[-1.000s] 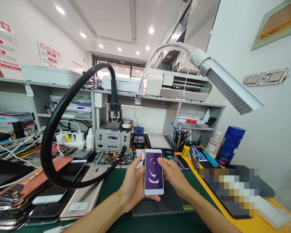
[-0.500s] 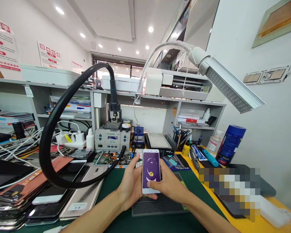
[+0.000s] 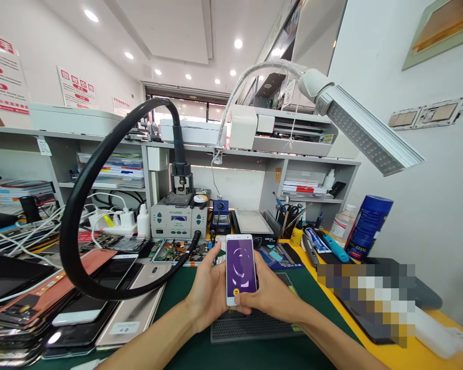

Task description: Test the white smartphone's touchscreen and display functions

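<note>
While the left hand cups the phone from its left edge, the right hand clasps the right edge, its thumb lying on the lower glass. The phone is a flat white slab, upright between both palms, its glossy screen purple. Below the hands lies a dark ridged mat.

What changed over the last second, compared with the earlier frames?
The right hand slid down the white phone from its upper right edge to its lower end, with the thumb now at the bottom edge. A yellow dot has appeared low on the screen. The left hand kept its grip on the left side, and the black hose stayed put.
</note>
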A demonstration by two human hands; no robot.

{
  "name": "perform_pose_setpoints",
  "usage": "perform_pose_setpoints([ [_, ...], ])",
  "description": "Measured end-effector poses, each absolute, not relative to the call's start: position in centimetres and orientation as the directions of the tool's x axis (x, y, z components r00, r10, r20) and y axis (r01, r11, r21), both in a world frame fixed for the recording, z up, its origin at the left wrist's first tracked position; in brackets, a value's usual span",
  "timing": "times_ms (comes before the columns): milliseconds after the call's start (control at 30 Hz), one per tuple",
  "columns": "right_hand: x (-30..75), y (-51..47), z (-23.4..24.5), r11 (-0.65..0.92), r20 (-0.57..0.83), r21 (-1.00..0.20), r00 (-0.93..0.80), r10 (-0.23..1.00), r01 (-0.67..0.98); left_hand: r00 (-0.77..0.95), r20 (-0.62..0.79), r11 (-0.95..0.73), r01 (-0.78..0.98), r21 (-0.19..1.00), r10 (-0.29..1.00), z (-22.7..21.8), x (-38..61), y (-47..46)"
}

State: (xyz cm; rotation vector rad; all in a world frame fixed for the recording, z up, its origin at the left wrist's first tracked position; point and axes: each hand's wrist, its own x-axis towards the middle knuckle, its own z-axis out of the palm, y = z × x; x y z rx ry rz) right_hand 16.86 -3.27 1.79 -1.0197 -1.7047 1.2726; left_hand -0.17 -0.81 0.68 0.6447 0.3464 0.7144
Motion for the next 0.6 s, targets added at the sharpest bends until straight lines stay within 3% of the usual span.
perform_pose_setpoints([
  [233,17.1,-2.6,2.5,0.083,0.09,-0.996,-0.443,0.892,-0.035,0.687,0.011,0.52,-0.56,0.645,0.726,0.5,-0.7,0.4],
  [600,17.6,-1.8,1.9,0.007,0.081,-0.986,-0.448,0.89,-0.165,0.581,-0.07,0.407,-0.473,0.781,0.811,0.1,0.2,0.5],
])
